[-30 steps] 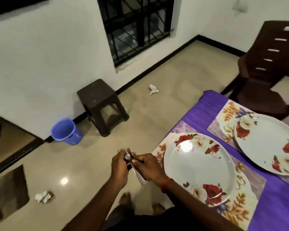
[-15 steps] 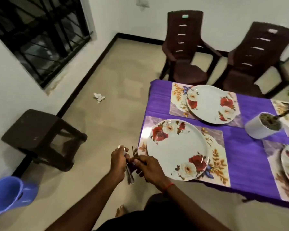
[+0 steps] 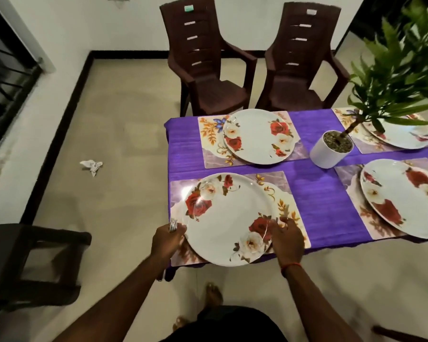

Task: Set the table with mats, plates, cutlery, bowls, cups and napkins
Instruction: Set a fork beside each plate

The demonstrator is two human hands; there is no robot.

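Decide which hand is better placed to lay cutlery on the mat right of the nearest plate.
Right. The right hand sits at the right rim of the nearest plate, over bare mat; the left hand grips the cutlery bundle at the opposite rim.

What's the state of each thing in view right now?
left hand, grips cutlery bundle left of near plate
right hand, pinches blurred cutlery piece over near mat
near plate, empty, on near mat
far-left plate, empty, on far-left mat
near-right plate, empty, on near-right mat
far-right plate, partly hidden by leaves
plant pot, upright on purple cloth
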